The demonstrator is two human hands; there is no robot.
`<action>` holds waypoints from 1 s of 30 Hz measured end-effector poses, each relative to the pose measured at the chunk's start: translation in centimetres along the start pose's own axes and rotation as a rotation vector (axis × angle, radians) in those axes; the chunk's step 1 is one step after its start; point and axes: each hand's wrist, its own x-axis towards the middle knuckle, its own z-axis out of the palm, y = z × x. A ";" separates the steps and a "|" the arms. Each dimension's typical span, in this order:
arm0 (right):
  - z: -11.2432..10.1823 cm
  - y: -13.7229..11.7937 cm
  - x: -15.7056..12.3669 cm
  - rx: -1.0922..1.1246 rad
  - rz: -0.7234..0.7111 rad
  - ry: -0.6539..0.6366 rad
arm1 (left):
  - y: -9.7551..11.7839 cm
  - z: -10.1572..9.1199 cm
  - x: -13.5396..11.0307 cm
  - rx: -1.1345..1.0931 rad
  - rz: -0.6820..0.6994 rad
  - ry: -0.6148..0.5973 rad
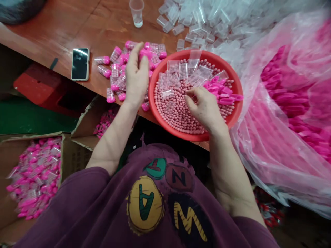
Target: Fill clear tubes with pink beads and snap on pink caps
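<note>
My left hand (137,74) is over a pile of small clear tubes (115,70) with pink caps and pink beads inside. Its thumb and fingers are apart, and I see nothing held in it. My right hand (205,105) is above a red basin (172,129), thumb and fingertips curled together. Whatever may be between those fingertips is too small or hidden to make out. Pink beads (178,112) cover the bottom of the basin. Empty clear tubes (173,74) lie on the beads, and bright pink caps (221,89) are heaped at the right side.
Loose clear tubes (199,20) pile up at the back. On the right, a plastic bag (254,117) holds pink caps. A phone (80,64) and a clear cup (137,13) stand on the table. Cardboard boxes (73,151) of capped tubes are below, left.
</note>
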 end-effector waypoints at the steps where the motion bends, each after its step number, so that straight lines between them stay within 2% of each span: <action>1: 0.5 0.0 0.5 -0.014 -0.018 -0.028 | -0.2 -0.9 1.4 0.070 0.004 0.114; 3: 1.7 -0.5 1.5 -0.059 -0.063 -0.084 | -0.1 -1.8 2.7 0.215 0.060 0.205; 4: 2.5 -0.7 2.1 -0.088 -0.083 -0.105 | 0.2 -1.8 2.5 0.263 0.127 0.192; 7: 4.1 -1.1 3.5 -0.133 -0.111 -0.169 | 1.4 -0.6 -0.3 0.281 0.340 -0.039; 8: 4.3 -0.9 3.7 -0.124 -0.103 -0.177 | 1.8 -0.1 -1.5 0.260 0.333 -0.136; 10: 4.0 -0.2 3.7 -0.066 -0.067 -0.160 | 2.3 0.8 -3.5 0.208 0.211 -0.263; 14: 2.4 1.0 1.8 0.324 0.075 -0.048 | 2.1 2.5 -5.7 0.115 -0.025 -0.293; 17: 1.7 1.0 -0.2 0.547 0.135 0.053 | 2.0 4.3 -6.9 0.056 -0.111 -0.415; 19: 1.6 0.8 -1.5 0.536 0.138 0.086 | 2.2 5.6 -7.7 0.057 -0.108 -0.467; 24: 0.9 0.6 -4.0 0.463 0.131 0.040 | 2.8 7.5 -9.1 0.198 -0.006 -0.472; 26: 0.3 0.3 -5.0 0.424 0.157 0.016 | 2.7 7.9 -9.2 0.140 -0.055 -0.470; 28: -0.5 0.1 -5.9 0.330 0.181 0.003 | 2.6 8.0 -8.9 0.039 -0.162 -0.485; 30: -1.6 0.4 -6.7 0.202 0.173 0.052 | 2.6 7.9 -8.1 0.049 -0.196 -0.549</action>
